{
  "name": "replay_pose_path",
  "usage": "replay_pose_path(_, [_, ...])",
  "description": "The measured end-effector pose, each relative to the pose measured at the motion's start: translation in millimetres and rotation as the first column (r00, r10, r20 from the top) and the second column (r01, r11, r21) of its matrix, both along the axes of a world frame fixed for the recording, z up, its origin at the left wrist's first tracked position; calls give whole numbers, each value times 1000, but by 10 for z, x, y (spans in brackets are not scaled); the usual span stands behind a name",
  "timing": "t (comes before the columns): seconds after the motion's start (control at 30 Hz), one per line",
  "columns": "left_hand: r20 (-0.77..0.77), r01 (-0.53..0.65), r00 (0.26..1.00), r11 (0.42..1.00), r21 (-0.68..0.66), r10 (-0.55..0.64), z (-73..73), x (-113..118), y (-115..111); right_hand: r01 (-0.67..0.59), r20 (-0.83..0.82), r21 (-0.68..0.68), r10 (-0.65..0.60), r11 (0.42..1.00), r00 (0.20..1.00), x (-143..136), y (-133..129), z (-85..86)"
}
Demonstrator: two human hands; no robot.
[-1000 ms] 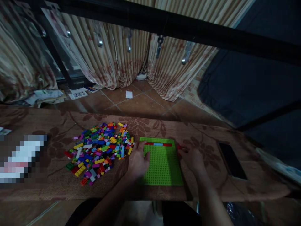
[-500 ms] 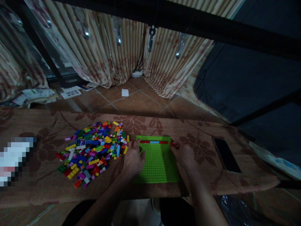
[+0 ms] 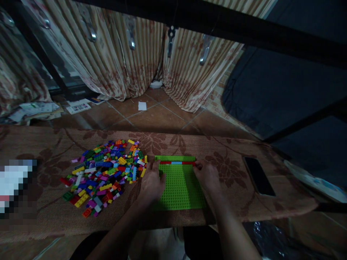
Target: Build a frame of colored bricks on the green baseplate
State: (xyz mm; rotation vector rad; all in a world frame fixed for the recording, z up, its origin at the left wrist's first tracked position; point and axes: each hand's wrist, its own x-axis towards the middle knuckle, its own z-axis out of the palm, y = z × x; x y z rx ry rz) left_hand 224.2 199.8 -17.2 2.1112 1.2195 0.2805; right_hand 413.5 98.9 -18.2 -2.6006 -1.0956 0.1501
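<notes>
A green baseplate lies on the cloth-covered table in front of me. Near its far edge runs a row of bricks, red at both ends with a light blue brick between. My left hand rests at the plate's left edge, fingers stretched to the left end of the row and thumb apart. At the right end, my right hand pinches a small red brick against the row; the fingertips partly hide it.
A heap of loose coloured bricks spreads left of the plate. A dark phone lies to the right, and a blurred-out device at the far left. A dark bar crosses above, beyond the table.
My right hand has moved slightly left, bringing the red brick from the plate's right edge up to the end of the row. My left hand stays at the plate's left edge.
</notes>
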Motion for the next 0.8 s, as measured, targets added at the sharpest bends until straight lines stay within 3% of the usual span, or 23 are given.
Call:
replay_pose_path(0.6, [-28, 28, 999, 999, 43, -27, -42, -23, 6, -44, -8, 35, 44, 998, 999, 12, -15, -50])
replay_pose_path(0.8, [-11, 37, 999, 998, 47, -37, -71, -35, 10, -22, 44, -17, 23, 1000, 999, -26, 18, -68])
